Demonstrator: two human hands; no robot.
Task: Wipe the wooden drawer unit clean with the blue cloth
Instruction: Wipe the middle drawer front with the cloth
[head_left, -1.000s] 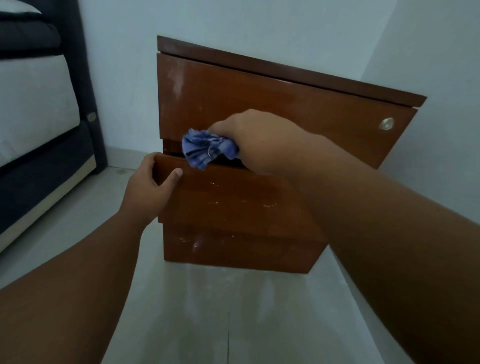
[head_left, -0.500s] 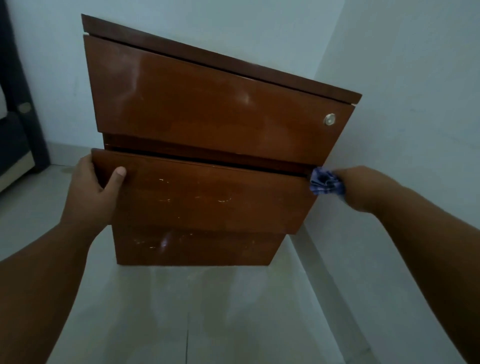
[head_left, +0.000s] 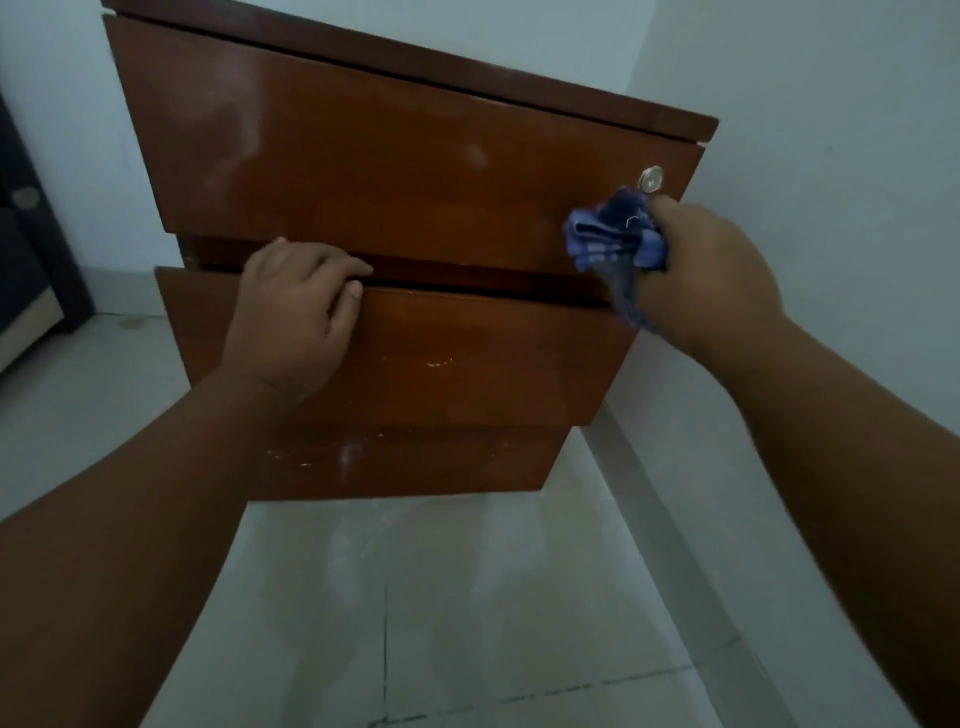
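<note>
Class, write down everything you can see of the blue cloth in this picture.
The blue cloth is a soft fabric in blue checks with darker patches, crumpled into a bunch. The right hand grips it, and a loose end hangs below the fingers. It sits at the right end of the top drawer front, just below the round metal lock; whether it presses the wood is unclear.
</note>
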